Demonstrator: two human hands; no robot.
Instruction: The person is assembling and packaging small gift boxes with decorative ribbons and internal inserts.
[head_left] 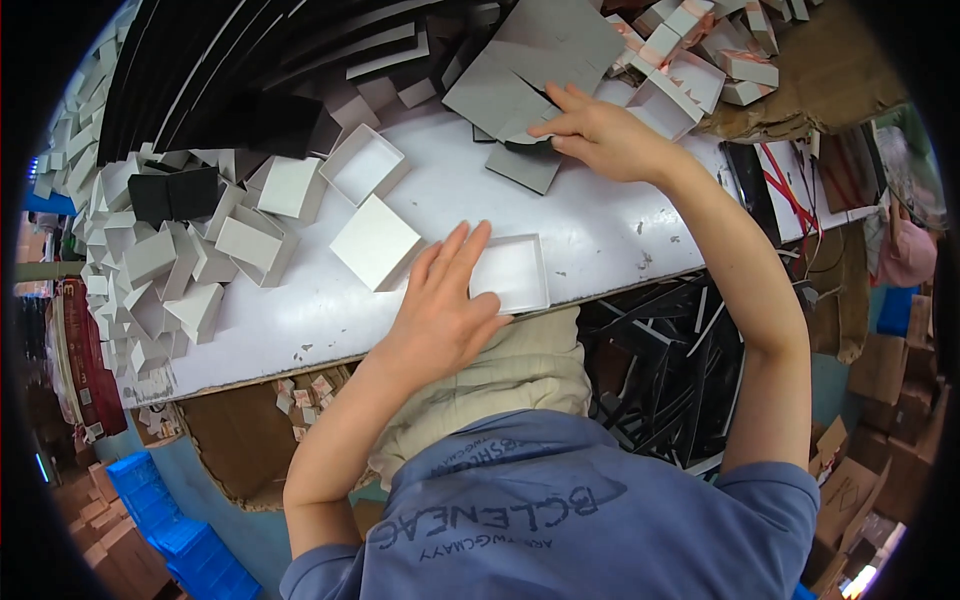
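My left hand (445, 305) rests at the left side of a shallow open white box (515, 275) near the table's front edge. Its fingers are stretched out and the thumb stands apart, over the box's near side. To the left of those fingers lies a closed-looking white box (376, 243), turned at an angle. Farther off on the right, my right hand (610, 138) reaches over a stack of grey cardboard sheets (535, 65), fingers apart, fingertips at its near corner. Just below them is a smaller grey piece (523, 168); whether the fingertips press on it is hidden.
White box parts (150, 255) lie heaped on the left, with another open white box (365, 165) beside them. Black sheets (230, 70) stand behind. Boxes with pink ribbons (690, 50) fill the back right. Black strips (670, 360) lie under the table's front edge.
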